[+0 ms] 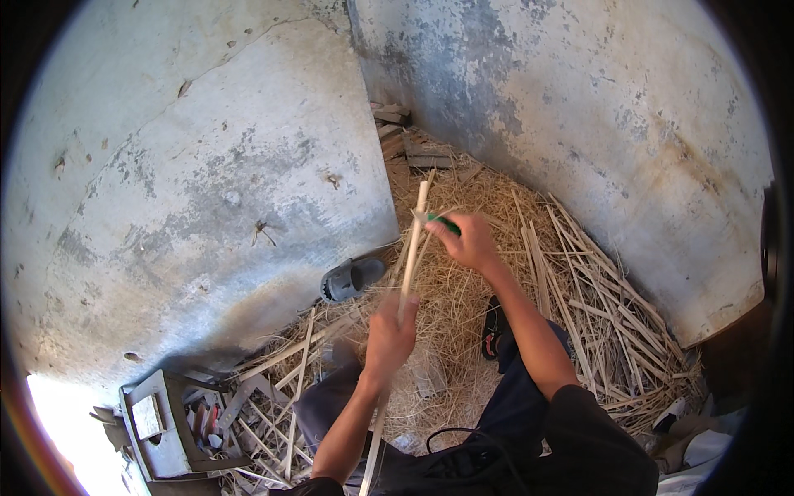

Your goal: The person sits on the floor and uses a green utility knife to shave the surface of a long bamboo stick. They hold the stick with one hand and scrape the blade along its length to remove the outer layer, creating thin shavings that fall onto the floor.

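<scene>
**Hands on a bamboo strip, blade at the top**

My left hand [389, 335] is closed round a long pale bamboo strip [411, 248], mid-length, held upright over my lap. My right hand [470, 241] grips a green-handled knife [442, 221] w/ its tip at the strip's upper end, wrist cocked, forearm outstretched. Strip looks light, stiff, splintery; best held below the blade. Straw [463, 289] and cut slats [595, 306] litter the floor; a grey sandal [351, 279] lies by the wall.

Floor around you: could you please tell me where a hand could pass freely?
Freest is the shavings patch between the sandal and your right forearm. Crowded: the split strips along the right wall, and the offcuts beside the grey crate at lower left.
</scene>
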The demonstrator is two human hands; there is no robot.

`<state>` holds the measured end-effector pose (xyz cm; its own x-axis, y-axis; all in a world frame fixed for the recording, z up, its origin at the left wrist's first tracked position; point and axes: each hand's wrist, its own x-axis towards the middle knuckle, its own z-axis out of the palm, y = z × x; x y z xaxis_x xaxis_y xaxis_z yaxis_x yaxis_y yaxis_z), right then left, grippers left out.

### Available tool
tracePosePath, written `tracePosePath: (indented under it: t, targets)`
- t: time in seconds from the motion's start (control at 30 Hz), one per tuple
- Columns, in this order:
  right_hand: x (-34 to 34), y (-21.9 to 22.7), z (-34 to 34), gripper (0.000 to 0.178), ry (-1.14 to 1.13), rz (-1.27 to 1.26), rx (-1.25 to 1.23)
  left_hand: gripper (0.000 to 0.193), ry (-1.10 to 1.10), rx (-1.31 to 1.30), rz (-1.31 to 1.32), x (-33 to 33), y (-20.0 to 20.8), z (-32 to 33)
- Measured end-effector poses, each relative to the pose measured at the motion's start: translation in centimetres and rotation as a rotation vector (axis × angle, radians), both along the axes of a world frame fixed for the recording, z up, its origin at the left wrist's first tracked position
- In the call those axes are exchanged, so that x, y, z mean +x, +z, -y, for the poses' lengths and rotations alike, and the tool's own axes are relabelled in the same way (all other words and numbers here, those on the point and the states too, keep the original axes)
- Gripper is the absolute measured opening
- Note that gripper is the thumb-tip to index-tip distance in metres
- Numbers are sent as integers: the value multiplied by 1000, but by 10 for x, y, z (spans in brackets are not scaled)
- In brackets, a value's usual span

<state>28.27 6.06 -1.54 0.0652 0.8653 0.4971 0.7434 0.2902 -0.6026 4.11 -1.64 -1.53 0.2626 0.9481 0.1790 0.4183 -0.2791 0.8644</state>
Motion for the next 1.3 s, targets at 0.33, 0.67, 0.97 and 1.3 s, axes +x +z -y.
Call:
tracePosePath:
  t: [0.33,0.67,0.97,1.3]
  targets:
    - [20,-13,-16,57,-94,-13,65,41,-62,-112,-71,2,4,8]
    - [77,-8,-25,62,-280,-413,-19,34,-271,-110,-5,10,7,30]
    - [38,5,-3,63,-136,-215,-117,32,-87,-168,35,-9,3,-7]
    - [-16,8,16,47,225,94,-35,30,-37,-118,143,-11,-6,-23]
